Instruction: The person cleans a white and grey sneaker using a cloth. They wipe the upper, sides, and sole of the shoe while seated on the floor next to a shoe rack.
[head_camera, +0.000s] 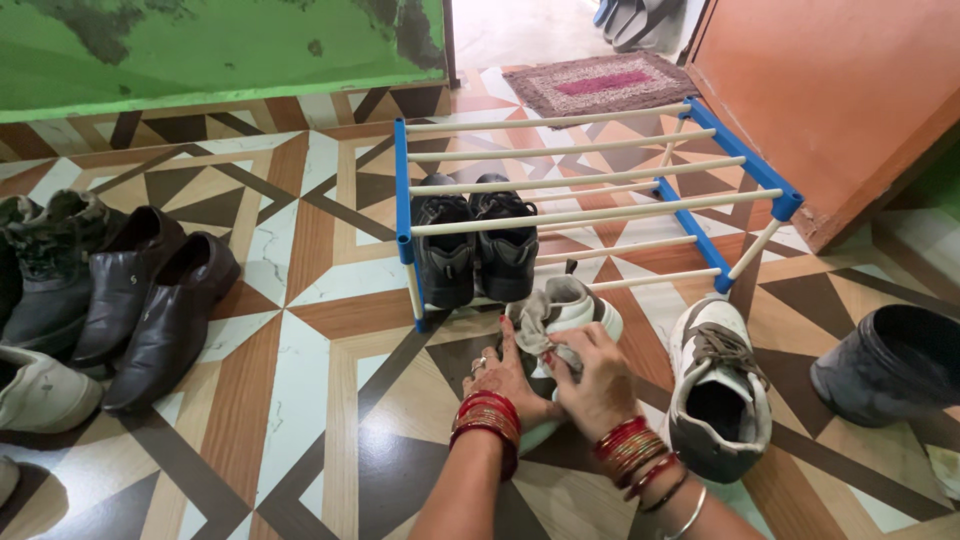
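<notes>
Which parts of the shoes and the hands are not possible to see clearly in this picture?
- Head view: the lower half of the white sneaker is hidden under the left hand and right hand.
- The grey cloth covers the sneaker's opening.
- The toes of the black shoes lie behind the rack rods.
- The dark bucket is cut by the right edge.
- The light shoe is cut by the left edge.
</notes>
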